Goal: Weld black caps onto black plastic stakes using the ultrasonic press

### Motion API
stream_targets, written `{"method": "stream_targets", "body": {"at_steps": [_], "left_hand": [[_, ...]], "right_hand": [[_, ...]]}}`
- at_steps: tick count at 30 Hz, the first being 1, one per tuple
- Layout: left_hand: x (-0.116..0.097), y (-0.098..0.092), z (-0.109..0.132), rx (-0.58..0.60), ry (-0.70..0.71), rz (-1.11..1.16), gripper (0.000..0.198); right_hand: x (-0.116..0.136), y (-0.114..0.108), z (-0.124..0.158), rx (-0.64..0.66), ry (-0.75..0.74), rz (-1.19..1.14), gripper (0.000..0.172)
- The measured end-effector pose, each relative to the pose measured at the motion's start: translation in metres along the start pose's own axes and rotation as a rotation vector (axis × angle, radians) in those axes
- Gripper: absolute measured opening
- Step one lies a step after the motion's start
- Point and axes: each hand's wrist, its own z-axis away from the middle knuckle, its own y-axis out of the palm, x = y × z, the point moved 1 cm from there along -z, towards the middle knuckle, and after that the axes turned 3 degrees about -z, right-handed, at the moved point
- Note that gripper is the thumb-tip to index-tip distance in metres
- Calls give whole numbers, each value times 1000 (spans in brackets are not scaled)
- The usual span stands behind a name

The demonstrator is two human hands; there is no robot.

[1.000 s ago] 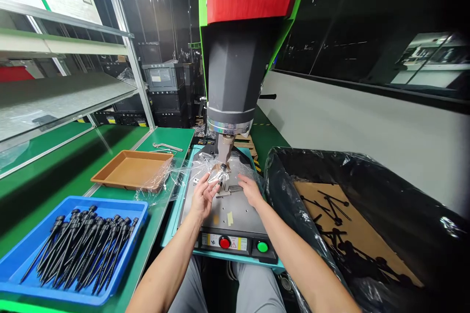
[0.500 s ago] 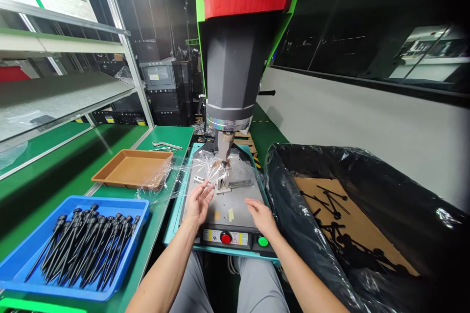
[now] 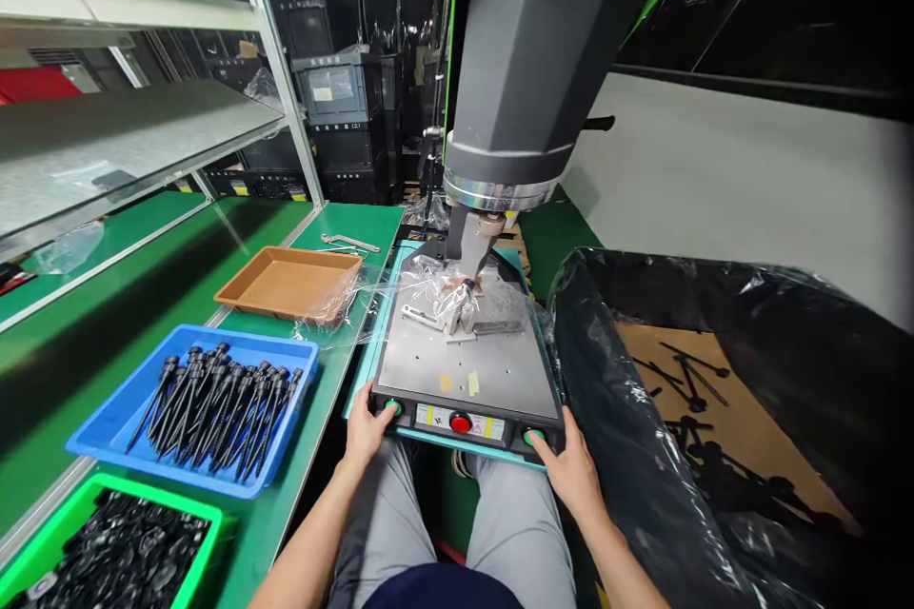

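At the front left corner of the press base point(image 3: 486, 371), my left hand point(image 3: 367, 428) curls its fingers along the side, its thumb on the left green button point(image 3: 392, 408). My right hand point(image 3: 571, 466) grips the right corner in the same way, thumb on the right green button point(image 3: 534, 436). Between them sits a red button point(image 3: 461, 423). Beyond, a small black part point(image 3: 468, 285) stands upright in the metal fixture point(image 3: 461, 324), the welding horn point(image 3: 475, 245) coming down close to its top. Clear plastic film point(image 3: 428, 281) is draped around the fixture.
To the left are a blue tray point(image 3: 300, 371) of black stemmed parts, a green bin point(image 3: 218, 542) of small black pieces and a brown tray point(image 3: 286, 281). A wrench point(image 3: 349, 242) lies behind. On the right stands a box lined with black plastic point(image 3: 600, 371), black parts inside.
Both hands have come down and back from above the plate to the green buttons at the base's front corners. The horn looks lower, closer to the fixture. The view has tilted down.
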Motion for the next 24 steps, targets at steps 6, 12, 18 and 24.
{"method": "stream_targets", "body": {"at_steps": [6, 12, 18, 24], "left_hand": [[15, -4, -10, 73, 17, -18, 59], [20, -4, -9, 134, 2, 43, 64], [18, -4, -7, 157, -34, 86, 67], [4, -6, -9, 32, -85, 42, 53]], "right_hand": [[-4, 3, 3, -41, 1, -55, 92], [-3, 3, 3, 24, 30, -119, 95], [0, -2, 6, 78, 81, -187, 97], [-3, -1, 7, 57, 84, -218, 95]]}}
